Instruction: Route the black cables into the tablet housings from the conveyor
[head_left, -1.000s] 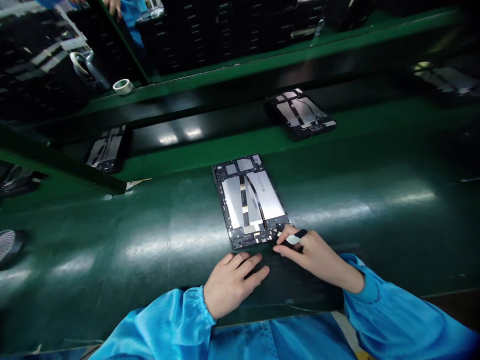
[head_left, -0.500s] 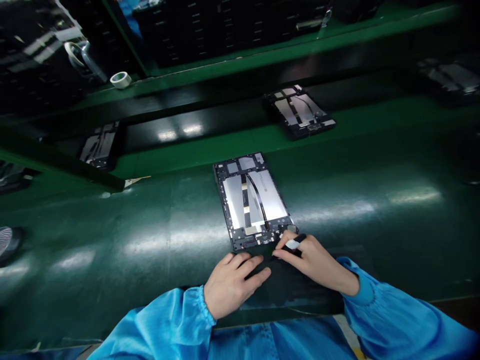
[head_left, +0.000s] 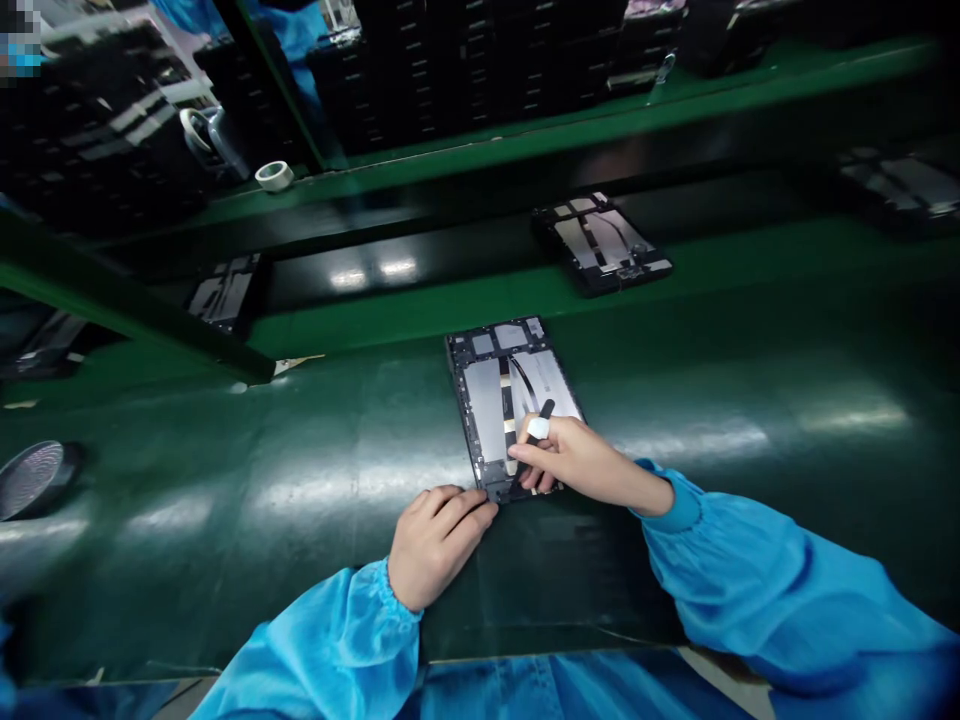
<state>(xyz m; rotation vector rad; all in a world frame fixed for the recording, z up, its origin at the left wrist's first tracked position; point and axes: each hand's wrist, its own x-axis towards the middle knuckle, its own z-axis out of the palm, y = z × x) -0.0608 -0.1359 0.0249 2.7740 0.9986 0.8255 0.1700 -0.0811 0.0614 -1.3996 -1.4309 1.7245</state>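
An opened tablet [head_left: 481, 390] lies on the green bench, its silver battery area, dark ribbon cables and lower circuit strip exposed. My right hand [head_left: 574, 455] reaches over its lower part, fingers pinched around a slim black pen-like tool [head_left: 547, 409] with a white patch on it. The tool points down at the lower left of the tablet; my fingers hide part of the circuit strip. At the tablet's lower left corner, my left hand [head_left: 439, 540] rests with fingers stretched out, its fingertips touching the edge. Nothing shows in that hand.
Behind the bench runs a dark conveyor belt [head_left: 450, 255] carrying another opened tablet [head_left: 604, 240] and more at either side. A green post [head_left: 142, 300] stands at left, near a round dark object [head_left: 34, 480]. A tape roll [head_left: 274, 176] sits on the shelf ledge.
My right hand has moved left and up with the black tool, from the tablet's lower right corner to its lower left. My left hand has shifted to the lower left corner.
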